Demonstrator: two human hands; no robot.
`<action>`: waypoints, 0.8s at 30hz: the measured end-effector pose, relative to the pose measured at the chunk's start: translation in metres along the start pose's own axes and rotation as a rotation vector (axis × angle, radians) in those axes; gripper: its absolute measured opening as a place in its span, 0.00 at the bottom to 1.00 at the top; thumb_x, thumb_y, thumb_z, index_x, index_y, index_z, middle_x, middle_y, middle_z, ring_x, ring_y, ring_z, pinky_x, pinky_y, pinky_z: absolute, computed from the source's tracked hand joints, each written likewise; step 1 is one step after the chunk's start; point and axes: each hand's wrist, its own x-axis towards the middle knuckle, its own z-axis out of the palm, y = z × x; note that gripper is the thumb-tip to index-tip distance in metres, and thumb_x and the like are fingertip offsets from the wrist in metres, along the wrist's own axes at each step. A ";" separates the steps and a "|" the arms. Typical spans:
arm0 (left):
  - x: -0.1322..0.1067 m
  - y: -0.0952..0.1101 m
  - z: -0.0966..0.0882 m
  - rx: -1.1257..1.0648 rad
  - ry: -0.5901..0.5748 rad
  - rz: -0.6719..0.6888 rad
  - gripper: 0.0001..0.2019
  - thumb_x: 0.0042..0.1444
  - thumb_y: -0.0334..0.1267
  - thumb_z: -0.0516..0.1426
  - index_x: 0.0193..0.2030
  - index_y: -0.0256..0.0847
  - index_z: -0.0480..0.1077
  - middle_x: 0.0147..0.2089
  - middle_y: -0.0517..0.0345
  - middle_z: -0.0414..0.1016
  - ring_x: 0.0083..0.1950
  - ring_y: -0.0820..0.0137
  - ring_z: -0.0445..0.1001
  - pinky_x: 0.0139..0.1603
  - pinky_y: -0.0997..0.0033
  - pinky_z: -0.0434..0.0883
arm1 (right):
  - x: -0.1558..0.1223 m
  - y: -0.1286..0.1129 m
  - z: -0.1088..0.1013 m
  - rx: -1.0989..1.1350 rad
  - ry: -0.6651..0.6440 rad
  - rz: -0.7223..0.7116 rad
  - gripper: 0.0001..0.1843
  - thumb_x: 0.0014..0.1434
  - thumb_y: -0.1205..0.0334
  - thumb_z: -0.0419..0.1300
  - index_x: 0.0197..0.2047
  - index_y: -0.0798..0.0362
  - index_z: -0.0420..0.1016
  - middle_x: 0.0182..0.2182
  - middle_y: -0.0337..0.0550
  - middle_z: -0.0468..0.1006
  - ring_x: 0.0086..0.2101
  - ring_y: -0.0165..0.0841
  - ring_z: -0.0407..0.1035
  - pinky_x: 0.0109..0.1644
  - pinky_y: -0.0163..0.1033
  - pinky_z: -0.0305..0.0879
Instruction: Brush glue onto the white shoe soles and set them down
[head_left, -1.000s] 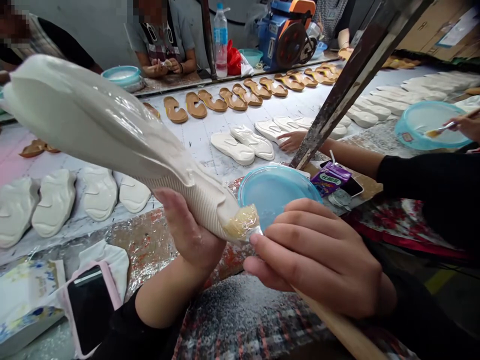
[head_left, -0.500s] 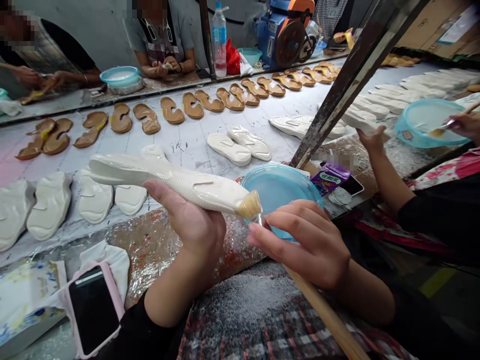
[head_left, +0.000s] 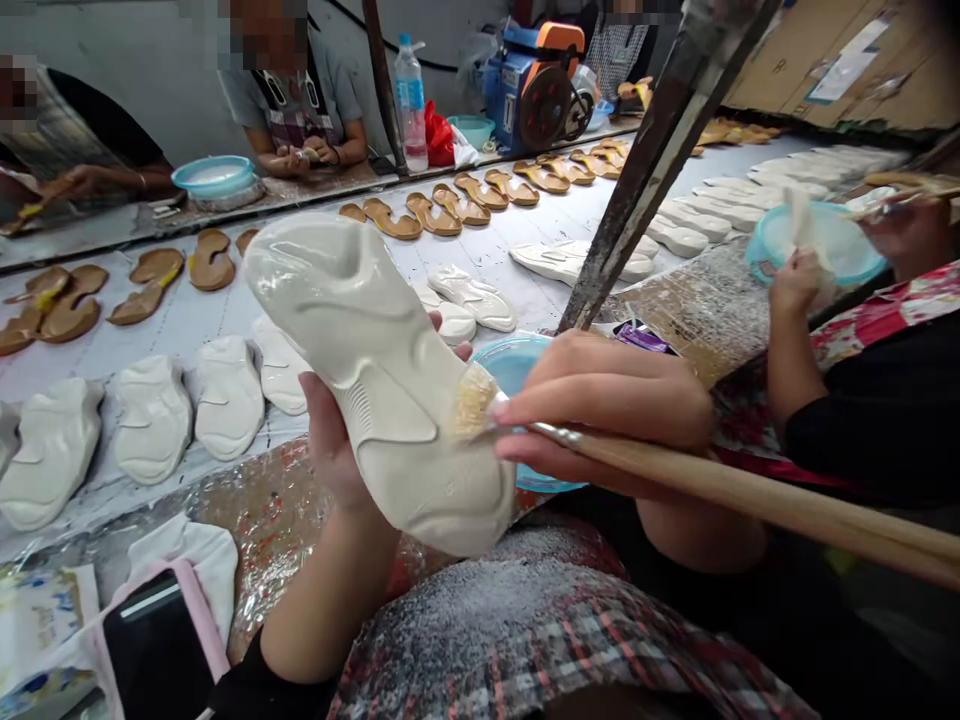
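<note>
My left hand (head_left: 334, 445) grips a white shoe sole (head_left: 375, 370) from behind, its glossy moulded face turned up towards me. My right hand (head_left: 607, 415) is closed round a wooden-handled brush (head_left: 720, 490). The brush's pale bristles (head_left: 472, 400) press on the right edge of the sole. Just behind my hands sits a blue bowl (head_left: 517, 365), mostly hidden by them.
White soles (head_left: 154, 415) and brown insoles (head_left: 210, 260) lie in rows on the long table. A phone in a pink case (head_left: 154, 650) rests at lower left. A slanted metal post (head_left: 645, 160) rises on the right. A neighbour in black sleeves (head_left: 862, 420) works beside another blue bowl (head_left: 851, 250). Other people sit across the table.
My left hand has turned the sole from edge-on to face-up and lifted it. The brush now lies level, with its bristles on the sole's side rather than its tip.
</note>
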 end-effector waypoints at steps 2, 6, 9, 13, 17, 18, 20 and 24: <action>0.001 0.002 -0.003 -0.016 0.011 -0.026 0.34 0.69 0.62 0.40 0.57 0.43 0.77 0.60 0.51 0.78 0.55 0.55 0.80 0.49 0.57 0.82 | -0.006 -0.001 0.010 -0.082 0.025 -0.036 0.11 0.68 0.62 0.62 0.32 0.52 0.74 0.25 0.39 0.78 0.27 0.28 0.72 0.34 0.37 0.70; 0.008 0.010 -0.015 -0.003 0.169 -0.066 0.35 0.66 0.65 0.45 0.60 0.37 0.73 0.66 0.46 0.73 0.72 0.51 0.64 0.63 0.54 0.74 | -0.025 -0.014 0.016 -0.025 0.009 -0.022 0.18 0.73 0.58 0.55 0.29 0.52 0.71 0.19 0.37 0.72 0.22 0.27 0.66 0.29 0.38 0.65; 0.009 0.011 -0.015 -0.013 0.171 -0.076 0.36 0.67 0.65 0.43 0.61 0.37 0.73 0.67 0.46 0.72 0.76 0.50 0.57 0.69 0.48 0.68 | -0.026 -0.021 0.014 0.110 0.045 0.054 0.14 0.72 0.57 0.57 0.36 0.54 0.74 0.23 0.39 0.76 0.25 0.28 0.72 0.33 0.38 0.69; 0.008 0.007 -0.012 -0.040 0.149 -0.073 0.34 0.68 0.62 0.42 0.60 0.37 0.74 0.68 0.48 0.72 0.74 0.52 0.61 0.68 0.51 0.70 | -0.028 -0.021 0.022 0.013 0.169 -0.033 0.13 0.70 0.60 0.59 0.33 0.55 0.74 0.20 0.40 0.75 0.22 0.28 0.69 0.29 0.39 0.66; 0.011 0.006 -0.010 -0.011 0.180 -0.081 0.36 0.67 0.64 0.42 0.55 0.36 0.76 0.56 0.42 0.80 0.69 0.49 0.68 0.66 0.47 0.71 | -0.023 -0.022 0.020 0.171 0.112 0.017 0.19 0.73 0.57 0.55 0.31 0.56 0.73 0.18 0.38 0.73 0.21 0.27 0.68 0.28 0.38 0.64; 0.012 0.005 -0.006 -0.012 0.192 -0.068 0.35 0.68 0.64 0.42 0.54 0.37 0.77 0.53 0.43 0.81 0.68 0.48 0.70 0.66 0.45 0.71 | -0.019 -0.021 0.018 0.202 0.101 0.050 0.18 0.72 0.57 0.56 0.32 0.55 0.74 0.20 0.39 0.74 0.22 0.27 0.69 0.30 0.37 0.65; 0.014 0.001 0.002 -0.029 0.196 -0.031 0.33 0.69 0.62 0.41 0.52 0.39 0.77 0.49 0.46 0.82 0.66 0.48 0.72 0.67 0.43 0.69 | -0.011 -0.015 0.020 0.184 0.096 0.095 0.13 0.70 0.60 0.60 0.33 0.55 0.75 0.23 0.40 0.76 0.25 0.28 0.71 0.33 0.37 0.67; 0.020 -0.008 0.001 -0.047 0.405 -0.145 0.32 0.70 0.59 0.42 0.58 0.35 0.74 0.50 0.43 0.82 0.67 0.49 0.71 0.68 0.47 0.69 | -0.021 0.002 0.047 -0.018 0.107 -0.028 0.16 0.66 0.63 0.60 0.25 0.53 0.71 0.21 0.40 0.74 0.24 0.31 0.68 0.31 0.40 0.64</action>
